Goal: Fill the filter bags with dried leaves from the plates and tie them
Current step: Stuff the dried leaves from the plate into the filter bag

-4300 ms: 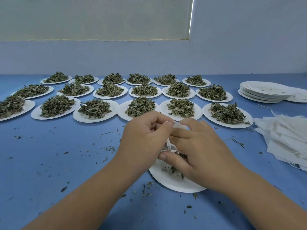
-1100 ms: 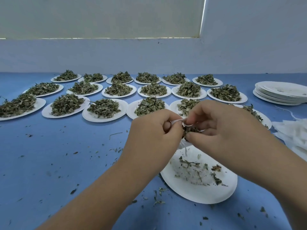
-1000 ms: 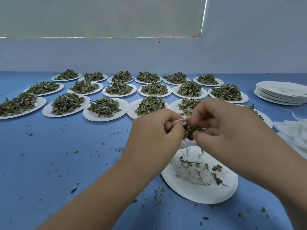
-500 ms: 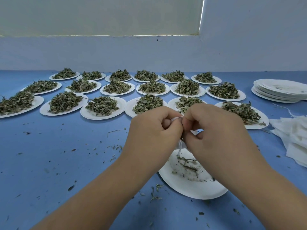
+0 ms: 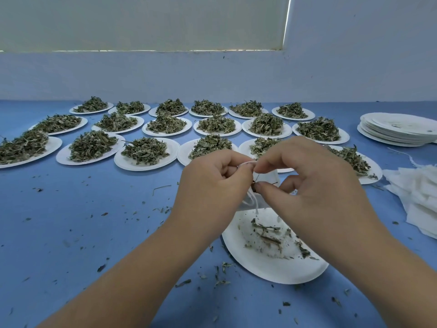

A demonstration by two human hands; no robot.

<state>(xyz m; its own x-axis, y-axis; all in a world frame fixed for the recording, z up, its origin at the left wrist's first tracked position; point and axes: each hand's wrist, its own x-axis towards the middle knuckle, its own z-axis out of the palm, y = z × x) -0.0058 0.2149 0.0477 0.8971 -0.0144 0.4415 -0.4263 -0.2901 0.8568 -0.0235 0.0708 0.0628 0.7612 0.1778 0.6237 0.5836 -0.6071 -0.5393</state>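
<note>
A white filter bag point(image 5: 268, 179) hangs between my two hands above a white paper plate point(image 5: 267, 266) that holds only stems and crumbs. My left hand point(image 5: 212, 185) grips the bag's mouth with curled fingers. My right hand point(image 5: 305, 178) pinches the bag's white drawstring at the top, thumb and forefinger close to the left hand. A loop of string point(image 5: 251, 202) dangles below the hands. Most of the bag is hidden behind my fingers. Several plates heaped with dried green leaves point(image 5: 146, 150) stand in rows behind.
A stack of bare white plates point(image 5: 399, 131) sits at the far right. A heap of flat white filter bags point(image 5: 421, 192) lies at the right edge. Leaf crumbs litter the blue table point(image 5: 71, 221). A pale wall rises behind the plates.
The clump of leaves my right hand held a second ago has gone into the bag. My right fingers now pinch the string at the bag's mouth. The near plate holds fewer leaves than before.
</note>
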